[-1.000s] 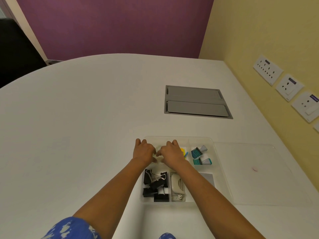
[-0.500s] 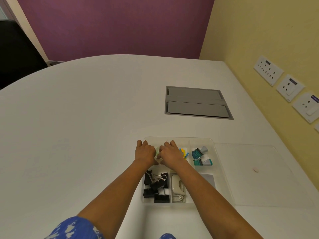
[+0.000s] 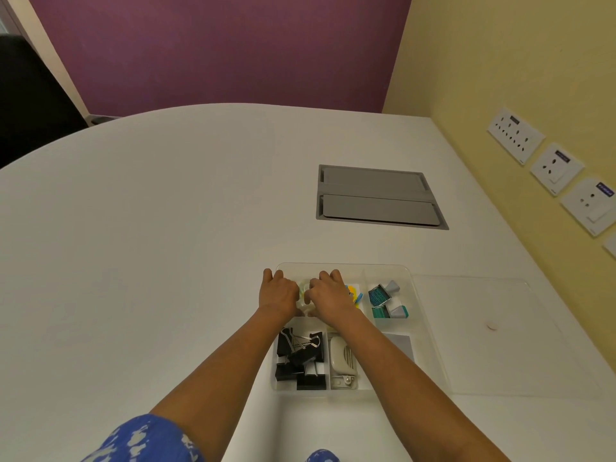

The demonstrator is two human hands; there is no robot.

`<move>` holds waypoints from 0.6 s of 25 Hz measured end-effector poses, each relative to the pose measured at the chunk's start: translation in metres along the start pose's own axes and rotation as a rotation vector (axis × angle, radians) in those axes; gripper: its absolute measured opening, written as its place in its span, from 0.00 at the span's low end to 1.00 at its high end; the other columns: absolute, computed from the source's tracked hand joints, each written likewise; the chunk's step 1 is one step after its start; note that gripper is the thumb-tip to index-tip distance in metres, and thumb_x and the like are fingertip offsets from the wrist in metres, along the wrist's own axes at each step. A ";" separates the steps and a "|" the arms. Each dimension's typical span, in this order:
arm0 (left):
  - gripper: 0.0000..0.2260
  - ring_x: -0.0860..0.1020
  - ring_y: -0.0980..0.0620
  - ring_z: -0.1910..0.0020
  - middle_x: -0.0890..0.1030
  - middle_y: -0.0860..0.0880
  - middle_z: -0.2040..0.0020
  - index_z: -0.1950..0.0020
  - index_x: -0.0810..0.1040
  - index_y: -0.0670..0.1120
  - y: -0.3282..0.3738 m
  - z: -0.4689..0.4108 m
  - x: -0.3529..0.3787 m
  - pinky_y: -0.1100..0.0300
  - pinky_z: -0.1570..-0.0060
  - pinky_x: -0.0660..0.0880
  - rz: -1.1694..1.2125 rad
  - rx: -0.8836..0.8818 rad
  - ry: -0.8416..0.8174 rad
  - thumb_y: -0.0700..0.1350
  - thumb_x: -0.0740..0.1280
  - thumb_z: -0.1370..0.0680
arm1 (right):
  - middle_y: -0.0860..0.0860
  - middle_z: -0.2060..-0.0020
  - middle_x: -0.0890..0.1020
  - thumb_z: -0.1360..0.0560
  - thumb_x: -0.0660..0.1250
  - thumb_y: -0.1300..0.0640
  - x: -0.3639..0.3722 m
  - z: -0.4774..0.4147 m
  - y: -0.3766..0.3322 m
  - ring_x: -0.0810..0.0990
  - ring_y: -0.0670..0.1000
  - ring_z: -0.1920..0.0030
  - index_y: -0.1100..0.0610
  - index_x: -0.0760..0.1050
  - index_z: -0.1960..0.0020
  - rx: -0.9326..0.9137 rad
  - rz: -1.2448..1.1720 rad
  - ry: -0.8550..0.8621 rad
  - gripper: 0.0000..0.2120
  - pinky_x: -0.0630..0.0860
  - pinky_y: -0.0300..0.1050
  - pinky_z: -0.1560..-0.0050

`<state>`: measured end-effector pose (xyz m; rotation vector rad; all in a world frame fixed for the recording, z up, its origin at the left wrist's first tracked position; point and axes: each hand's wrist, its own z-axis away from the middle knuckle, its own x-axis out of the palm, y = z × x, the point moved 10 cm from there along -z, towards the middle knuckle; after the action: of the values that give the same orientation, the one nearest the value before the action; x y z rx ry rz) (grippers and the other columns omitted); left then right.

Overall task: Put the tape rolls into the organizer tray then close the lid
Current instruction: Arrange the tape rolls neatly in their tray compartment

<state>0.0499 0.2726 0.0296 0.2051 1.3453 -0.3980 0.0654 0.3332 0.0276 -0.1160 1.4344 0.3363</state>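
A clear plastic organizer tray (image 3: 423, 315) sits on the white table near me. Both my hands are in its far left compartment, knuckles up and side by side. My left hand (image 3: 278, 291) and my right hand (image 3: 328, 291) close around small clear tape rolls (image 3: 304, 290), of which only a sliver shows between them. The clear flat lid (image 3: 500, 335) lies on the table to the right of the tray, touching its edge.
The tray also holds black binder clips (image 3: 300, 358), a beige stapler (image 3: 341, 361), teal stamps (image 3: 383, 300), coloured sticky tabs (image 3: 355, 291) and a grey pad (image 3: 401, 345). A grey cable hatch (image 3: 376, 198) is set in the table farther back. Wall sockets (image 3: 553, 165) line the yellow wall.
Both hands have stayed in the far left compartment, drawing slightly closer together around the tape rolls. The tray and the lid have not moved.
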 end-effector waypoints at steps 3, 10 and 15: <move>0.21 0.69 0.49 0.35 0.81 0.49 0.43 0.42 0.81 0.50 0.000 -0.001 0.000 0.51 0.33 0.58 0.002 -0.004 -0.008 0.62 0.66 0.27 | 0.55 0.45 0.81 0.26 0.69 0.52 0.000 -0.001 0.002 0.72 0.57 0.39 0.57 0.81 0.45 0.020 0.007 0.001 0.12 0.63 0.52 0.37; 0.22 0.69 0.49 0.36 0.82 0.50 0.44 0.42 0.80 0.50 0.000 -0.002 0.000 0.52 0.34 0.58 0.005 -0.014 -0.010 0.62 0.66 0.27 | 0.56 0.44 0.78 0.25 0.65 0.60 0.000 -0.004 0.008 0.71 0.58 0.38 0.58 0.77 0.41 0.129 0.048 -0.005 0.12 0.63 0.51 0.35; 0.21 0.69 0.49 0.37 0.82 0.49 0.45 0.43 0.81 0.49 0.000 -0.002 -0.001 0.52 0.34 0.58 0.013 -0.030 0.000 0.62 0.67 0.28 | 0.56 0.42 0.77 0.25 0.65 0.62 0.000 -0.002 0.011 0.70 0.57 0.37 0.60 0.76 0.41 0.203 0.026 0.009 0.13 0.63 0.50 0.34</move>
<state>0.0482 0.2739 0.0301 0.1895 1.3483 -0.3665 0.0603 0.3435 0.0286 0.0664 1.4715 0.2095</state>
